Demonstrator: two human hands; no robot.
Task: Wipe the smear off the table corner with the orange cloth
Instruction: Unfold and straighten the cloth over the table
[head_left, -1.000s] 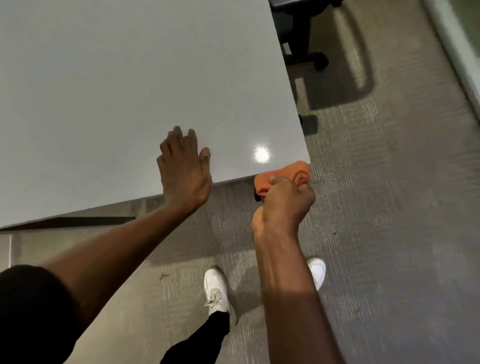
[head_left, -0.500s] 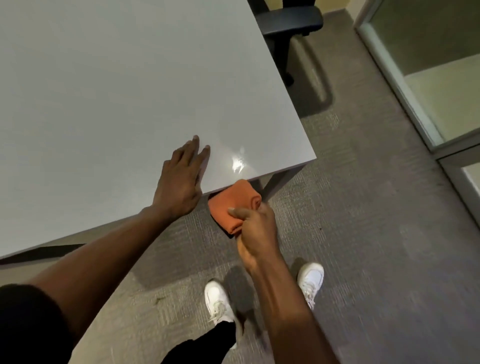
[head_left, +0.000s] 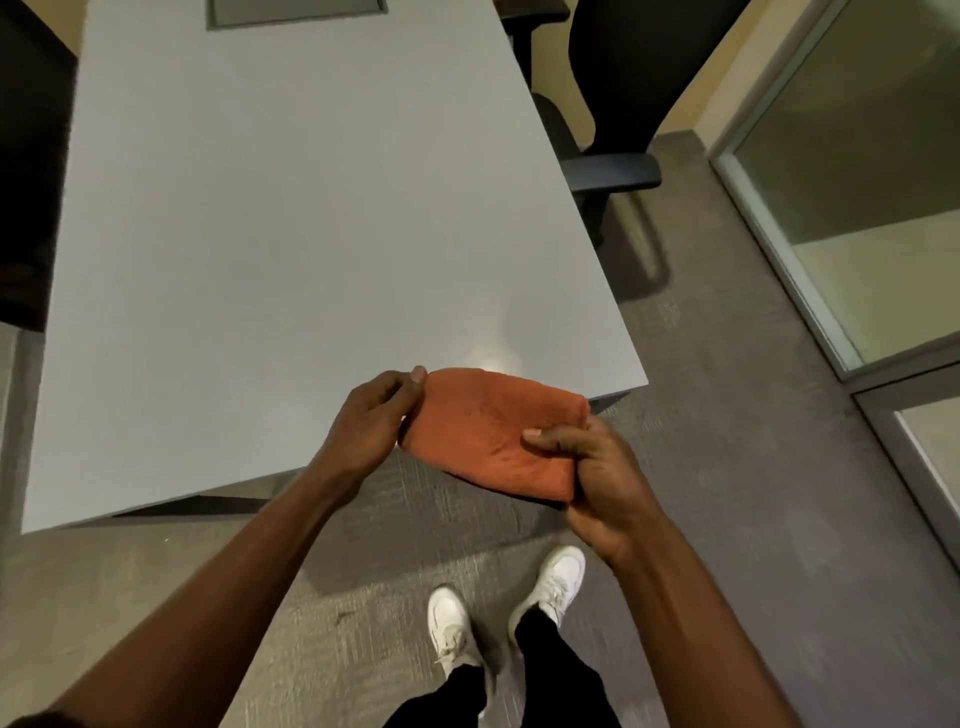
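Observation:
The orange cloth (head_left: 488, 431) is folded and held in the air in front of the near right corner of the grey table (head_left: 291, 218). My left hand (head_left: 371, 421) pinches its left end. My right hand (head_left: 597, 467) grips its lower right end. The cloth hangs over the table's front edge and the carpet, and I cannot tell whether it touches the tabletop. A pale shiny patch (head_left: 493, 353) shows on the tabletop just behind the cloth, near the corner.
A dark office chair (head_left: 618, 130) stands at the table's right side. A glass partition with a metal frame (head_left: 810, 249) runs along the right. Grey carpet (head_left: 727, 519) and my white shoes (head_left: 550, 582) are below. A grey panel (head_left: 296, 13) sits in the table's far end.
My left hand has left the tabletop and taken hold of the cloth's left end. The cloth has risen from below the table edge and now stretches between both hands. The view has tilted up.

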